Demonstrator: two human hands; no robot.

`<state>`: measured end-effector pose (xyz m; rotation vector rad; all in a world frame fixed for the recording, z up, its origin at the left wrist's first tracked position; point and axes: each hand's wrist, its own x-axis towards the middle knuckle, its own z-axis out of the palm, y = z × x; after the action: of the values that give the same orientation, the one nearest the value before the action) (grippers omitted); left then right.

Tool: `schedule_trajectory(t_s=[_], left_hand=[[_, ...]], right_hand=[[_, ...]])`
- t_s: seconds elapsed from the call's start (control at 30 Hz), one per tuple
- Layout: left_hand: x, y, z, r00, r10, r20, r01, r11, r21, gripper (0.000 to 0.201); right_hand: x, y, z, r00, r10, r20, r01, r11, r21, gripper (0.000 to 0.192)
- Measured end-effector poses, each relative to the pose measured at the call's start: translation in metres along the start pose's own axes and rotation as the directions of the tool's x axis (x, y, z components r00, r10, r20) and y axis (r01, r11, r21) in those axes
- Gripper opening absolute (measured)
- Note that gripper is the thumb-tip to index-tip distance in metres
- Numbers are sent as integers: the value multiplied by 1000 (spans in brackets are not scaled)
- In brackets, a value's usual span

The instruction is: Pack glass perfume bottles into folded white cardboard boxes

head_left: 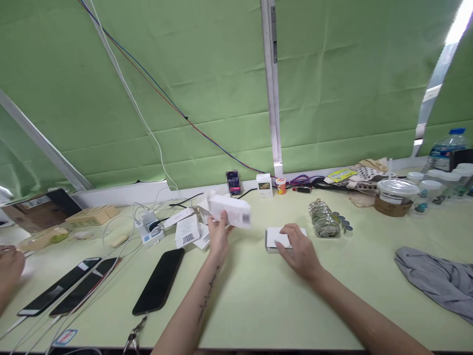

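Observation:
My left hand [219, 239] is closed around a long white box [234, 211] with a square printed code on its right end. It is lifted over the table, and its left end has a loose flap. My right hand [305, 254] has curled fingers and thumb on a flat white box [274, 236] that rests on the table. Right of that box lies a row of clear, gold-trimmed round items [323, 219] beside several small silver discs [344, 224]. White cartons with barcodes [187, 231] lie left of my left hand.
A black phone [158, 281], two charging phones and tangled white cables lie left, near a power adapter [151, 231] and keys [135, 335]. Another person's hand [10, 268] is at the left edge. A lidded cup [395, 195], clear jars and a grey cloth [436, 278] are right.

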<state>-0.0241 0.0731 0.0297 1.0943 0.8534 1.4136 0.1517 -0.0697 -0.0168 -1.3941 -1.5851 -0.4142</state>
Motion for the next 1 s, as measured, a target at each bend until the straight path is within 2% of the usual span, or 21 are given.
schedule_trajectory(t_s=[0.07,0.13,0.2,0.27,0.3,0.33,0.37,0.4,0.43,0.5,0.57,0.7,0.8,0.87,0.93,1.0], left_hand=[[16,8,-14,979,141,-146,-120,983,141,67],[22,12,-21,934,231,-271,-136,934,330,86],[17,11,-19,898,314,-309,-138,866,480,92],[5,5,-11,897,388,-213,-205,790,578,81],[-1,0,-6,905,412,-104,-269,745,610,68],[-8,-5,0,916,397,53,-341,702,625,54],[-15,-10,6,909,342,238,-414,668,619,42],[-20,-16,11,871,264,414,-478,649,591,34],[-25,-22,15,817,191,545,-523,645,558,31],[-32,-32,22,735,86,672,-551,654,519,32],[-35,-39,24,715,12,699,-525,670,525,32],[-36,-42,22,720,-81,689,-462,685,564,25],[-35,-39,19,740,-70,669,-465,667,583,18],[-35,-37,19,753,-74,654,-449,669,592,18],[-35,-37,19,762,-81,643,-419,696,583,24],[-35,-37,19,767,-62,639,-387,750,537,31]], right_hand=[[0,10,-7,988,146,47,-144,989,-38,18],[-1,19,-11,956,268,121,-255,960,-118,22],[-3,25,-12,921,333,204,-292,934,-206,24],[-5,28,-11,895,352,275,-275,919,-281,33],[-6,29,-11,882,357,308,-263,915,-305,39],[-7,29,-11,867,365,339,-258,911,-322,44],[-7,29,-12,849,376,371,-257,908,-331,48],[-6,29,-14,830,385,404,-257,907,-334,50],[-4,29,-16,813,388,434,-254,907,-335,49],[1,27,-21,790,389,474,-234,906,-353,46],[5,24,-25,780,371,504,-183,906,-382,40],[6,18,-27,725,334,603,-141,928,-345,39],[1,16,-26,691,301,657,-168,951,-260,53],[0,16,-27,669,269,693,-151,962,-227,56],[3,17,-31,661,237,712,-139,971,-194,51],[10,20,-35,681,207,702,-143,978,-149,41]])
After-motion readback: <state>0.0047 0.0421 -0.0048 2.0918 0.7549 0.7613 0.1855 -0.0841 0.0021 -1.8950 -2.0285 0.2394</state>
